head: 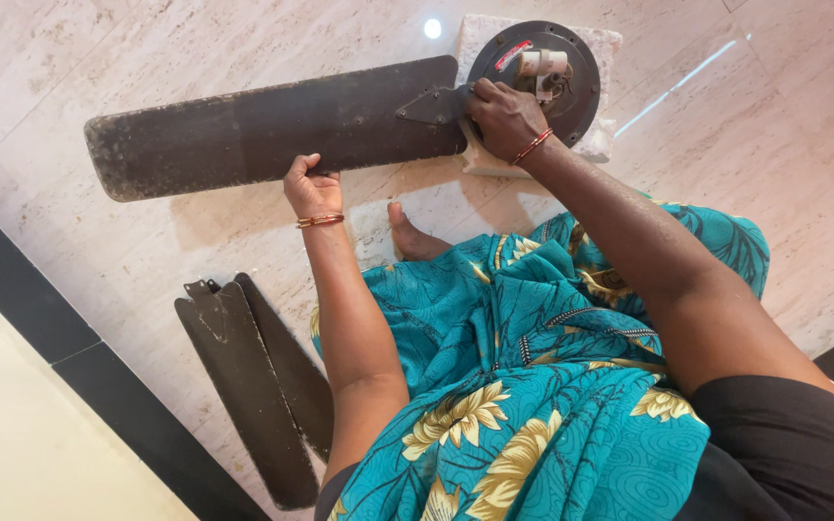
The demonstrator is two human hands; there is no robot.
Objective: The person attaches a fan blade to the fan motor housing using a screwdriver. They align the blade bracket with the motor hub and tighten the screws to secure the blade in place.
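Two loose dark blades (253,386) lie on the marble floor (98,58) at the left. The left hand (312,189) has its fingers curled around the near edge of the fan blade (272,125); it should hold that blade level. The right hand (504,118) presses closed on the blade's bracket (429,104) at the motor hub (536,75); steady pressure there probably prevents twisting.

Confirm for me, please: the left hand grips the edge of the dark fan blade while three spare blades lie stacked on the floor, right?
Not quite: the head view shows two spare blades stacked on the floor, not three. The left hand does grip the dark fan blade.
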